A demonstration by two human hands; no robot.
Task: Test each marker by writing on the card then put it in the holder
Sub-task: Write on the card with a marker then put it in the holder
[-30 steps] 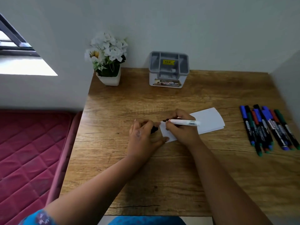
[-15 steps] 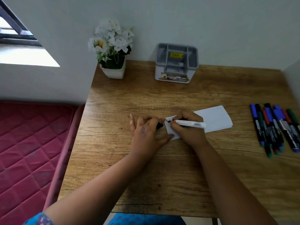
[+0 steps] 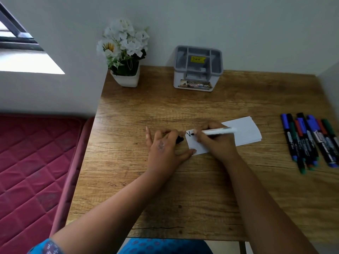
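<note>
Your right hand grips the white marker, tip on the card at desk centre. Your left hand pinches the black cap beside the card's left edge. The holder stands at the far edge.

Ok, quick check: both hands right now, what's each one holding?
Left hand: holds the black cap, thumb on the card.
Right hand: grips the marker, its tip on the card.
</note>
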